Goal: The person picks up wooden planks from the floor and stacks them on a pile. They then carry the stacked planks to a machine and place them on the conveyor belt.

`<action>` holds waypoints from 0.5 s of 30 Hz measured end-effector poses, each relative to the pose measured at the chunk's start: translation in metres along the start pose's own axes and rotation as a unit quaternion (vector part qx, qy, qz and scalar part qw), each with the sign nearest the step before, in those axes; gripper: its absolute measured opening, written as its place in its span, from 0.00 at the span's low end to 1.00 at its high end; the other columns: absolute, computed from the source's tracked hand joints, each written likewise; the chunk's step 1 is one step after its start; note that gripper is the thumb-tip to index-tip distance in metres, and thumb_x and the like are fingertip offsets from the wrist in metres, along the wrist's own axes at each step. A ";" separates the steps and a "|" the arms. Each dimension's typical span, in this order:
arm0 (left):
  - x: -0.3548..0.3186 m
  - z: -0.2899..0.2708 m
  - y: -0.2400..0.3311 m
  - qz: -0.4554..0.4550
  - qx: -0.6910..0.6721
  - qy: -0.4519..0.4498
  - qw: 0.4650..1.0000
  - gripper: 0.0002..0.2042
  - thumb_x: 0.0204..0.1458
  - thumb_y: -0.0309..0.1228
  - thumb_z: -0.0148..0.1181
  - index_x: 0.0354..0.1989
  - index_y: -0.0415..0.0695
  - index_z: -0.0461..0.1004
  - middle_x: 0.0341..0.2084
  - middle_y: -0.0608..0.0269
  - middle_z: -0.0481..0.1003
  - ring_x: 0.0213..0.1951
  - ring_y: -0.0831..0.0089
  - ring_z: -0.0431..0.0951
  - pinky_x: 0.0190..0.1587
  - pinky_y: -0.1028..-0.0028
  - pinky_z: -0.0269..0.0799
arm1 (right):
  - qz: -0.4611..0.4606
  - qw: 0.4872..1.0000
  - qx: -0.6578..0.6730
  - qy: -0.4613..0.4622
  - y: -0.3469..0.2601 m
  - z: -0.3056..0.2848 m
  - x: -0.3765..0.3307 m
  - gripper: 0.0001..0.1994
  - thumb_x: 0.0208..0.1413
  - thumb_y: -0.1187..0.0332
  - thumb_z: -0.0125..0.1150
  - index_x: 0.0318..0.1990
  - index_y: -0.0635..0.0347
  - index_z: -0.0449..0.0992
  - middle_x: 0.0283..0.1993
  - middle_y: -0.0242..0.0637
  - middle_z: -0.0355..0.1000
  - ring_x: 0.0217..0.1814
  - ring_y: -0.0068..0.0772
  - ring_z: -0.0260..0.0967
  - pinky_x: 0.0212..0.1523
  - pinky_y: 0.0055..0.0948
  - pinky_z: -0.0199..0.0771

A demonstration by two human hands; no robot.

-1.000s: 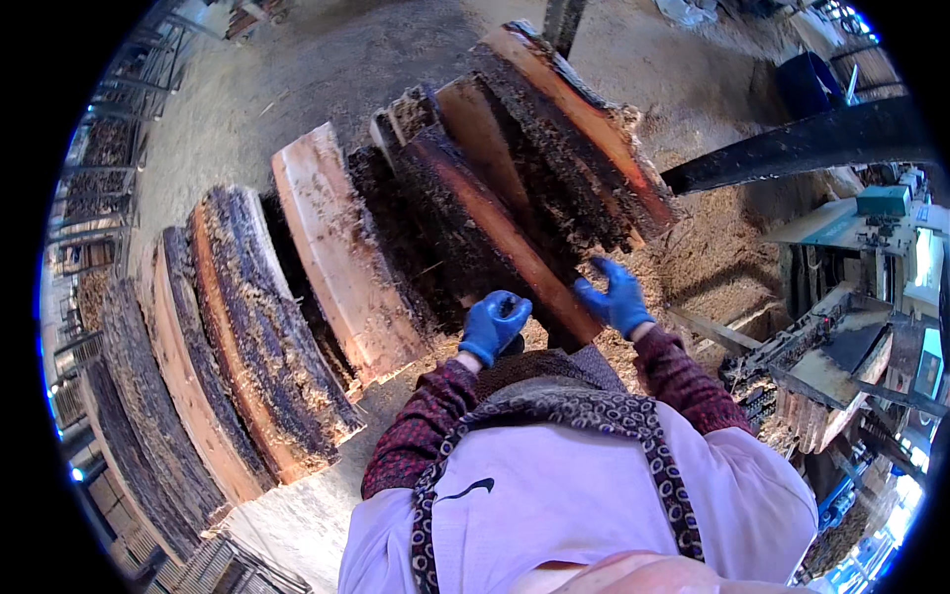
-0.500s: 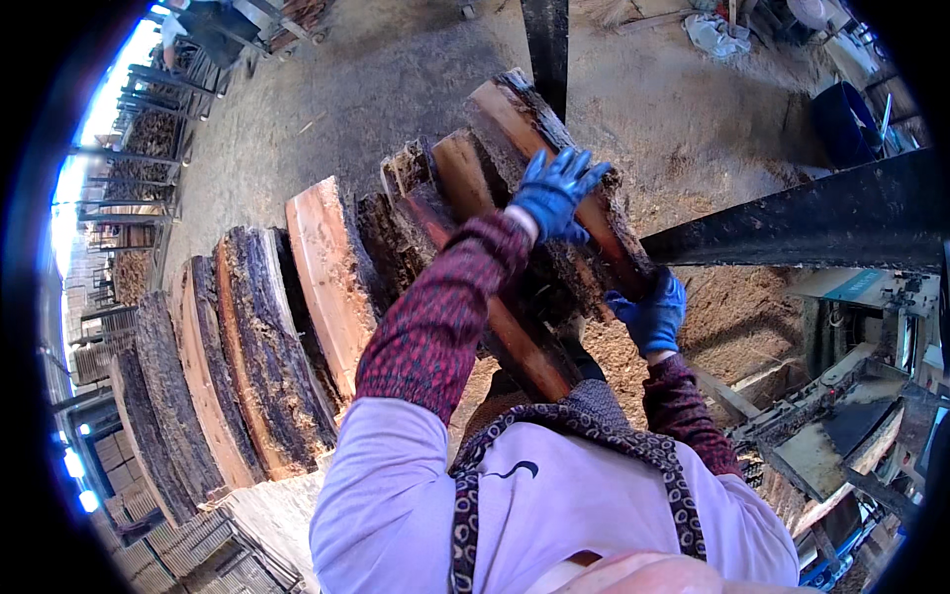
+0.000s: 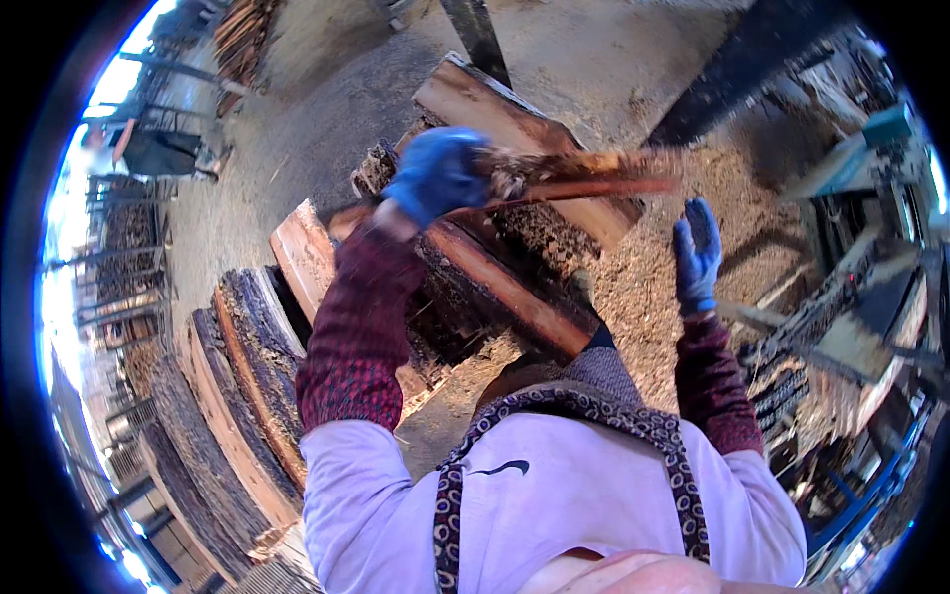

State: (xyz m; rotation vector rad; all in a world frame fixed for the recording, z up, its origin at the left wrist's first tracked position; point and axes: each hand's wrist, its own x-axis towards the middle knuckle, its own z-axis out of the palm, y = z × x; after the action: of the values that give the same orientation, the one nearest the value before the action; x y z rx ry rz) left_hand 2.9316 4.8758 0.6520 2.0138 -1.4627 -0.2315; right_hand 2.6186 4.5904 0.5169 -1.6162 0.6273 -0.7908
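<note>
My left hand (image 3: 435, 178), in a blue glove, is closed around the left end of a rough, bark-edged wood slab (image 3: 594, 178). The slab is held roughly level above the pile, its right end smeared by motion. My right hand (image 3: 699, 255), gloved too, is raised just past that far end with its fingers stretched out, touching nothing. Beneath the held piece lies a wide pale slab (image 3: 495, 114) with a sawn face. A reddish-brown slab (image 3: 515, 292) slants down toward my lap. Leftward, several bark-covered slabs (image 3: 233, 416) stand in a leaning row.
Sawdust (image 3: 648, 297) covers the floor right of the pile. A machine (image 3: 841, 327) with metal rails stands at the right. Dark beams (image 3: 742, 79) cross the top. Another person (image 3: 158, 153) is at the far left, near stacked wood (image 3: 242, 45).
My left hand has lifted a slab off the pile and swung it level. My right hand has let go of the wood and moved right, opening. My view has turned slightly.
</note>
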 end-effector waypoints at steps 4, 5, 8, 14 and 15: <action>-0.091 -0.042 0.047 -0.166 -0.461 0.203 0.847 0.11 0.58 0.23 0.62 0.48 0.35 0.77 0.43 0.55 0.82 0.46 0.64 0.83 0.51 0.67 0.80 | 0.127 0.988 0.081 0.033 0.032 -0.028 -0.007 0.25 0.64 0.66 0.66 0.64 0.69 0.70 0.60 0.43 0.74 0.59 0.30 0.72 0.62 0.30 0.71; -0.119 -0.040 0.030 -0.198 -0.411 0.291 0.841 0.13 0.58 0.25 0.63 0.50 0.34 0.77 0.44 0.55 0.82 0.46 0.64 0.83 0.52 0.68 0.80 | 0.124 0.992 0.027 0.013 0.038 -0.025 -0.006 0.24 0.64 0.65 0.65 0.63 0.69 0.71 0.59 0.43 0.74 0.59 0.29 0.72 0.61 0.29 0.72; -0.135 -0.019 0.040 -0.377 -0.307 0.448 0.750 0.18 0.62 0.30 0.61 0.57 0.35 0.77 0.52 0.56 0.80 0.54 0.67 0.79 0.63 0.68 0.71 | 0.127 0.987 -0.085 -0.049 0.071 -0.017 0.002 0.29 0.62 0.56 0.67 0.63 0.68 0.71 0.60 0.45 0.75 0.61 0.33 0.72 0.62 0.33 0.72; -0.257 0.139 -0.057 -0.426 0.059 0.286 0.856 0.34 0.45 0.50 0.73 0.57 0.40 0.75 0.58 0.39 0.73 0.57 0.48 0.75 0.56 0.57 0.74 | 0.150 0.970 -0.048 -0.186 0.077 0.058 0.029 0.30 0.57 0.53 0.73 0.58 0.67 0.75 0.50 0.37 0.78 0.50 0.28 0.72 0.54 0.31 0.73; -0.219 0.139 -0.038 -0.371 0.113 0.266 0.882 0.35 0.46 0.48 0.72 0.59 0.39 0.73 0.58 0.39 0.73 0.57 0.48 0.75 0.58 0.56 0.72 | 0.166 0.971 0.006 -0.173 0.078 0.060 0.029 0.27 0.57 0.55 0.72 0.56 0.66 0.77 0.48 0.35 0.78 0.48 0.26 0.72 0.53 0.29 0.73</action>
State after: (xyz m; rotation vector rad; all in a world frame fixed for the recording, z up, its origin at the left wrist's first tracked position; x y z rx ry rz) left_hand 2.8138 5.0278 0.4728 2.4858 -0.3497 0.1902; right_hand 2.6847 4.5911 0.4385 -1.5367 0.6160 -0.2569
